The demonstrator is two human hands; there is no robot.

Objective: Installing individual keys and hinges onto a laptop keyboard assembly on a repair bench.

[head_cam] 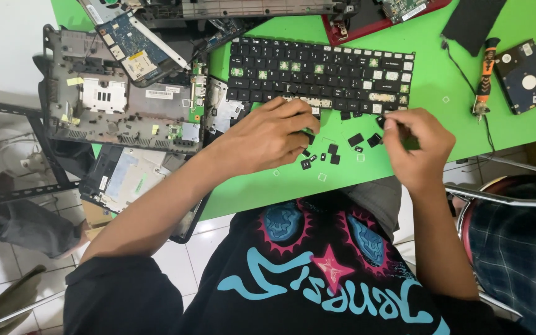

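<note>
Green worktop [466,142] cluttered with laptop guts. Mid key-stripping: left hand [268,133] curled, pressing down on keyboard [324,77] at its front edge; right hand [418,146] pinching a loose black keycap [382,121]. Probably needing careful prying next, clips snapping easily.

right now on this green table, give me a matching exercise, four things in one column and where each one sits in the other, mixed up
Things:
1. keyboard
2. hard drive
3. loose keycaps
4. screwdriver

Places:
A. far right of the table
B. between the left hand and right hand
C. just left of the hard drive
D. top middle, above both hands

Pairs: 1-D, 2-A, 3-B, 4-C
</note>
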